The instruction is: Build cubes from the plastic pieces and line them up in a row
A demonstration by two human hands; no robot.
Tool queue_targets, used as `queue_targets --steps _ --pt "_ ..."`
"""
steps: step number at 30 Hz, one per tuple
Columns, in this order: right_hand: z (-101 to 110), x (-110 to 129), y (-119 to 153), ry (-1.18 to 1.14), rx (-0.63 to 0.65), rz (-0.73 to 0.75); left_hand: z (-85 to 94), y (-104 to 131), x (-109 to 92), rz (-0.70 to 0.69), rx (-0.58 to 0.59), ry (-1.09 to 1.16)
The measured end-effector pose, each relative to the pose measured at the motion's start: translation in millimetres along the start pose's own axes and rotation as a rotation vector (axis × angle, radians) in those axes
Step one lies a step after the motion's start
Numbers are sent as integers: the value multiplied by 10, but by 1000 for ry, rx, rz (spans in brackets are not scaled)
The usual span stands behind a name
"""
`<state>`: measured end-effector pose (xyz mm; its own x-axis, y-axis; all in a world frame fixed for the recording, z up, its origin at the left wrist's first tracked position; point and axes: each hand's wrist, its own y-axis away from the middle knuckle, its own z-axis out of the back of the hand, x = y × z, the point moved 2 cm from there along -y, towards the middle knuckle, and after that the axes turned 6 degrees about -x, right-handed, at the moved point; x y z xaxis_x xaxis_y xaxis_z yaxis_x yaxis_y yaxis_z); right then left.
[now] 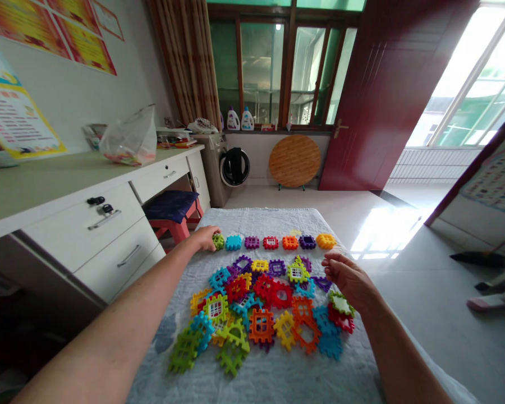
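Observation:
My left hand (206, 238) is at the far left of the cloth, its fingers closed on a green block (217, 241) at the end of a row. Along that row lie a light blue block (233, 242), a purple one (251, 242), a red one (270, 242), an orange one (290, 242), a dark purple one (307, 242) and a yellow one (325, 241). My right hand (347, 275) hovers at the right, below the yellow block, fingers curled together; whether anything is between them is unclear. Many coloured interlocking pieces (261, 325) form a pile nearer me.
A pale cloth (252, 387) covers the table. At the left stand a white desk (101, 235) with a plastic bag (130, 137) on it and a red stool (174, 216). Behind are a washing machine (219, 168), a round wooden tabletop (294, 161) and a red door (374, 95).

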<state>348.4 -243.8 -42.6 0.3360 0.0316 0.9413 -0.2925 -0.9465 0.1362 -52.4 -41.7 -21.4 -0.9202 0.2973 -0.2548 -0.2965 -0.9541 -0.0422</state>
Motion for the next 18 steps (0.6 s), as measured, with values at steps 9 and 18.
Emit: queue_targets --steps 9,18 --pt "-21 7 18 43 7 15 -12 25 -4 -19 -12 -18" --pt "7 -17 -11 106 -61 89 331 619 -509 -263 -165 89"
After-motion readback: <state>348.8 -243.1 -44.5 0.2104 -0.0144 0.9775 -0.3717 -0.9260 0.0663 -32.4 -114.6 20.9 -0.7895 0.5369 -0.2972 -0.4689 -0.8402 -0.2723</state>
